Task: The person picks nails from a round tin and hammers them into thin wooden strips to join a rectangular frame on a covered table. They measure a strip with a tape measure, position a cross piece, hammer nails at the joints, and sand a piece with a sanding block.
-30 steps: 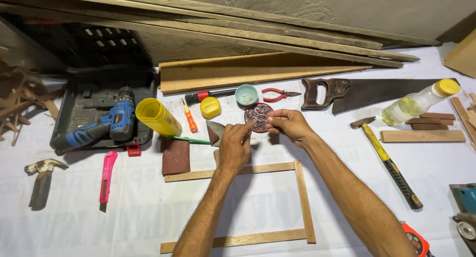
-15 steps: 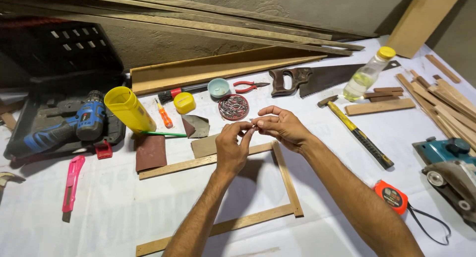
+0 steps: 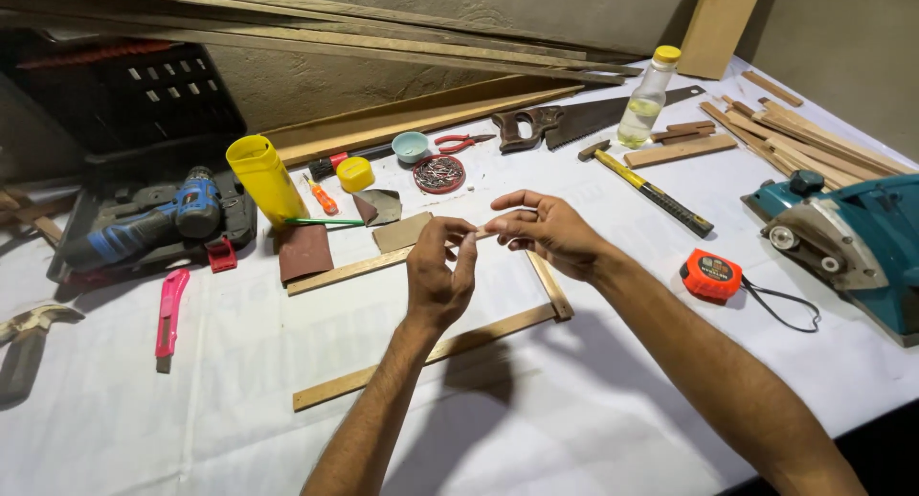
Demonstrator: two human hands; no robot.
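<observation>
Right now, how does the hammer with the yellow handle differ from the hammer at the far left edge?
The yellow-handled hammer lies right of the hands, whole and in plain view, its handle yellow and black. The hammer at the left edge shows a pale metal claw head and a dark handle, partly cut off by the picture's edge. Both lie flat on the white table, untouched by either hand.

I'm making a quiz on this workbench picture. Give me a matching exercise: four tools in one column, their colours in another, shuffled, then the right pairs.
Things:
1. tape measure
2. utility knife
3. drill
4. glue bottle

Colours:
A. pink
B. yellow
C. orange
D. blue and black

Pairs: 1-C, 2-A, 3-D, 4-B
</observation>
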